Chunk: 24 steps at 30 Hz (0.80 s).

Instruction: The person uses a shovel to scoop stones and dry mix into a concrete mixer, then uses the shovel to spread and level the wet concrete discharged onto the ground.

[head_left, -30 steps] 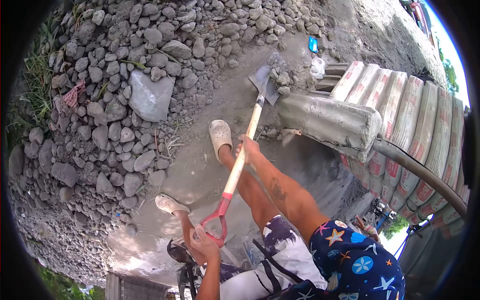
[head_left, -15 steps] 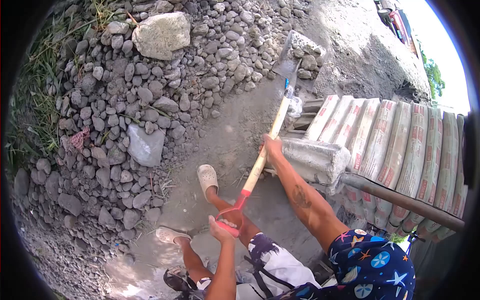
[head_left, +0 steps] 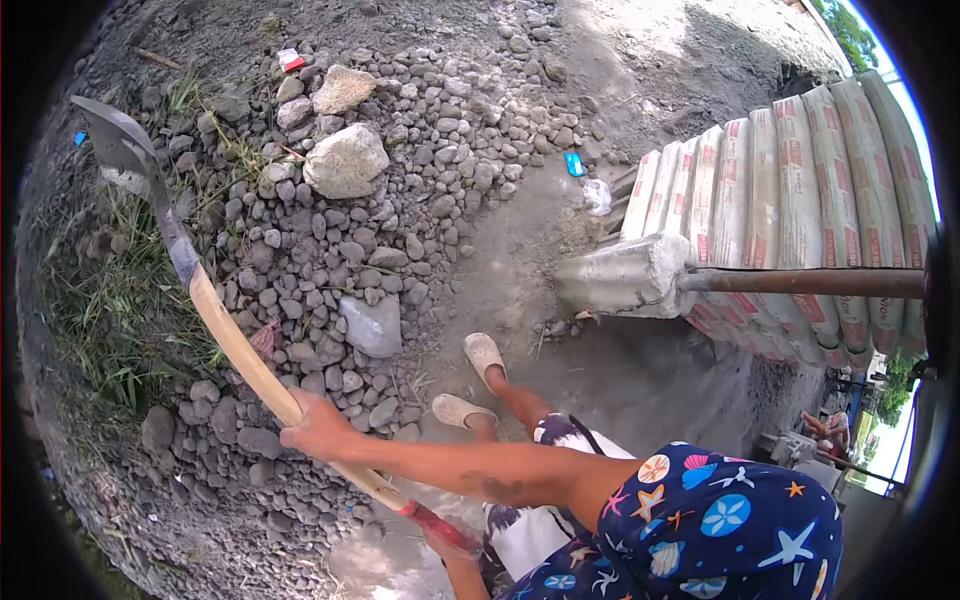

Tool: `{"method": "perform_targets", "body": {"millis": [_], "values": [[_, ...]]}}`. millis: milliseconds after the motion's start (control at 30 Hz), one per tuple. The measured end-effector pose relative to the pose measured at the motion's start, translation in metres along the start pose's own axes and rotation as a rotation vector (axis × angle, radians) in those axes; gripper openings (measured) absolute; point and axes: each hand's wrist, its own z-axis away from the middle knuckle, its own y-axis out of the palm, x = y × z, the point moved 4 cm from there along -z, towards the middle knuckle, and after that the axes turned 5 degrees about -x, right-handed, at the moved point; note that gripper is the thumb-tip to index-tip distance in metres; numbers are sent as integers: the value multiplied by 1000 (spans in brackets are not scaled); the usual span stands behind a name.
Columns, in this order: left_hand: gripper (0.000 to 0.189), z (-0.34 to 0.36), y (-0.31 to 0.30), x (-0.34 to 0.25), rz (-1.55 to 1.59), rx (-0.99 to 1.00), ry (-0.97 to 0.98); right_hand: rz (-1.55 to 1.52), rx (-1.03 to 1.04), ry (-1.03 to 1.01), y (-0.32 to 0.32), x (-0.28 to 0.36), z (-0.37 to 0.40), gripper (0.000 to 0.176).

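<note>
My right hand [head_left: 325, 425] is wrapped round the middle of the wooden shaft of a shovel [head_left: 240, 350], with that arm reaching across to the left. Lower down, my left hand [head_left: 450, 545] closes on the shovel's red grip [head_left: 437, 527]; its fingers are partly hidden. The shovel slants up to the left. Its metal blade [head_left: 118, 135] is tilted on edge over the grass and stones at the upper left. I see no stones on the side of the blade that shows.
Grey stones [head_left: 330, 235] spread over the ground, with two large rocks and a pale grey slab [head_left: 372, 325] among them. Grass [head_left: 110, 300] grows at left. Stacked cement bags [head_left: 765, 185] stand at right, behind a concrete block [head_left: 630, 275] and a rusty pipe [head_left: 810, 282]. A person [head_left: 830, 430] is farther off.
The shovel has swung from the upper middle to the far left. Stones lay on its blade before; none show on it now. Both hands have kept hold, and the view has turned left.
</note>
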Motion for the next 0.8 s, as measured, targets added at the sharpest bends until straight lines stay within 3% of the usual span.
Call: {"method": "perform_targets", "body": {"millis": [67,133,200,267,333,433,567,667,800], "values": [[37,35,-28,-20,48,-118,98,-172,172,249,15,3,47,47],[37,73,-66,-34,75,-174,145,-234,223,232,17,-20,84,37],[38,108,-102,-46,80,-209,206,-260,78,317,3,-32,103,32],[39,142,-129,-52,74,-226,235,-403,-237,439,-28,-34,97,27],[39,163,-140,-53,66,-224,251,-457,-451,654,-66,-78,101,24],[41,179,-148,-53,68,-175,257,-399,-593,638,-124,-129,118,22],[42,190,-145,-45,104,-79,214,-492,-629,670,-177,-166,148,18],[44,188,-134,-33,172,49,152,-374,-748,678,-223,-192,142,17],[40,195,-15,-51,180,93,200,-458,-733,686,-268,-192,122,17]]}}
